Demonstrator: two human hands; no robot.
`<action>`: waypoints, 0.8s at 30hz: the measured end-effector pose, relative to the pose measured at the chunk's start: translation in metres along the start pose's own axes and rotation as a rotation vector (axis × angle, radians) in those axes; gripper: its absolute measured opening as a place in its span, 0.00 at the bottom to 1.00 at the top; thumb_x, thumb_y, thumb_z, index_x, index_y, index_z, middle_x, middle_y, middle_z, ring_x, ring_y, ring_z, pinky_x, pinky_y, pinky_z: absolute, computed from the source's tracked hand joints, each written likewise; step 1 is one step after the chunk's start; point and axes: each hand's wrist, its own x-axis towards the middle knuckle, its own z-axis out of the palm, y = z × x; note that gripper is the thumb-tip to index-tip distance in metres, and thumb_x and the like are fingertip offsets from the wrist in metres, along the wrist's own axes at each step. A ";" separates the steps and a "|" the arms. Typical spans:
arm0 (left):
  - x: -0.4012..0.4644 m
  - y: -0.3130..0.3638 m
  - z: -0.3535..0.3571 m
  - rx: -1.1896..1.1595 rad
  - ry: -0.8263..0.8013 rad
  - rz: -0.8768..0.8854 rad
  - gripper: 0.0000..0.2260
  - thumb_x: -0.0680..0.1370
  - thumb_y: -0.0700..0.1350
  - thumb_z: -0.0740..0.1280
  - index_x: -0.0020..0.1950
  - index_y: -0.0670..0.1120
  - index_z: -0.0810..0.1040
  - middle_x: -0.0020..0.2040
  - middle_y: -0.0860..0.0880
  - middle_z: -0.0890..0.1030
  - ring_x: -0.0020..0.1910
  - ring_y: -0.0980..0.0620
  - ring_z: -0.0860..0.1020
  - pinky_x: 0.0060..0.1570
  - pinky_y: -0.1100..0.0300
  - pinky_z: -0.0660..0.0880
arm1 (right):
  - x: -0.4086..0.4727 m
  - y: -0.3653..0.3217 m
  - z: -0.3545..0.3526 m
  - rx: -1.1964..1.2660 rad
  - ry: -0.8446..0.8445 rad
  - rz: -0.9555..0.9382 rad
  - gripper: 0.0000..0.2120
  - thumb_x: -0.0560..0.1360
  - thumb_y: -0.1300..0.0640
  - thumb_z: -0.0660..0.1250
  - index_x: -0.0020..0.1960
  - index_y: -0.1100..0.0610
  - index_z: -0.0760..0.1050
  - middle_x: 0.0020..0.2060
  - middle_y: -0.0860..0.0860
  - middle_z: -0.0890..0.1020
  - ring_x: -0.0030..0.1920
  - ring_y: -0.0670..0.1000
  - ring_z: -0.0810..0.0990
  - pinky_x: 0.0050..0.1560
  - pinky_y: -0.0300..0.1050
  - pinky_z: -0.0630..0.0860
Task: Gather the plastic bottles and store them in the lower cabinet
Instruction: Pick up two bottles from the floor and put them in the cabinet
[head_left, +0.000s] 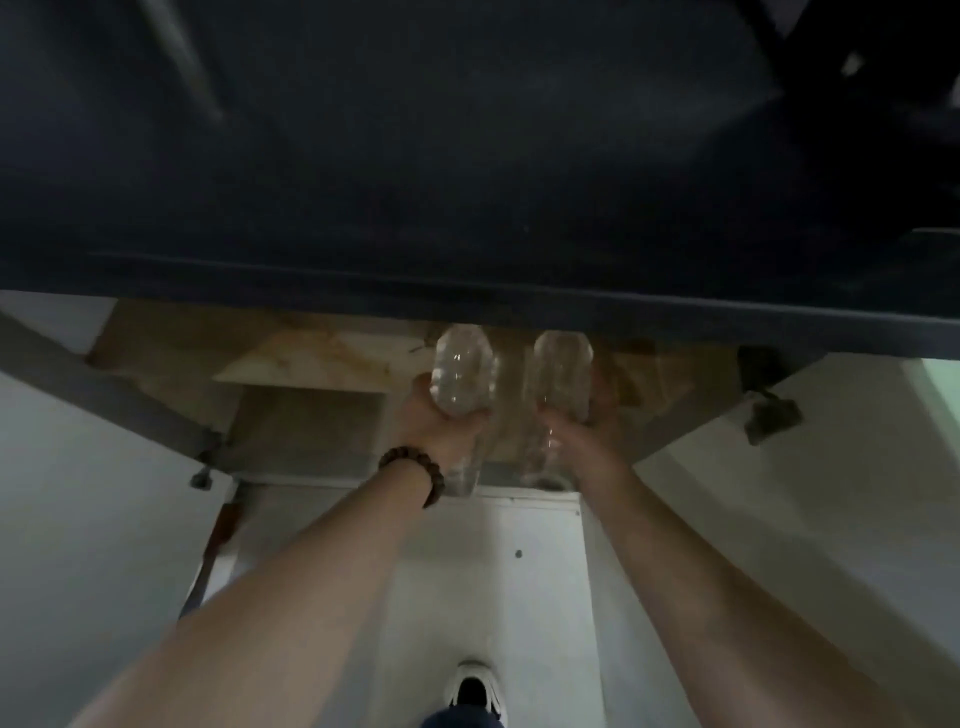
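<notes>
Both arms reach forward and down into the open lower cabinet (291, 353) under a dark countertop (467, 156). My left hand (441, 431), with a bead bracelet on the wrist, grips a clear plastic bottle (462, 369) by its lower body. Beside it, my right hand (587, 436) grips a second clear plastic bottle (563, 369). The two bottles are side by side at the cabinet mouth, bases pointing into the cabinet. More clear plastic (467, 467) shows under my left hand, blurred. Most of my right fingers are hidden behind the bottle.
The cabinet doors stand swung open, one on the left (104, 395) and one on the right (769, 410). A stained brownish shelf floor lies inside. White floor tiles (493, 571) and my white shoe (475, 686) are below.
</notes>
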 end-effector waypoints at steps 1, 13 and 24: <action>0.016 0.002 0.006 0.020 0.024 0.026 0.30 0.65 0.53 0.76 0.64 0.51 0.70 0.53 0.53 0.80 0.49 0.52 0.79 0.46 0.56 0.77 | 0.015 0.001 0.003 0.003 0.005 0.024 0.35 0.65 0.44 0.76 0.68 0.37 0.64 0.66 0.46 0.73 0.64 0.55 0.73 0.62 0.59 0.72; 0.110 0.034 0.041 0.661 0.159 0.166 0.37 0.73 0.64 0.66 0.74 0.44 0.63 0.64 0.43 0.76 0.60 0.43 0.76 0.47 0.54 0.72 | 0.094 -0.010 0.022 -0.143 0.107 -0.184 0.21 0.68 0.51 0.76 0.58 0.51 0.75 0.42 0.40 0.77 0.41 0.39 0.74 0.38 0.26 0.68; 0.076 0.012 0.025 0.613 0.048 0.255 0.45 0.71 0.68 0.64 0.78 0.47 0.49 0.76 0.44 0.61 0.70 0.42 0.68 0.64 0.44 0.71 | 0.069 -0.012 0.018 -0.156 0.028 -0.145 0.22 0.70 0.51 0.74 0.62 0.55 0.74 0.50 0.46 0.79 0.39 0.39 0.73 0.22 0.23 0.65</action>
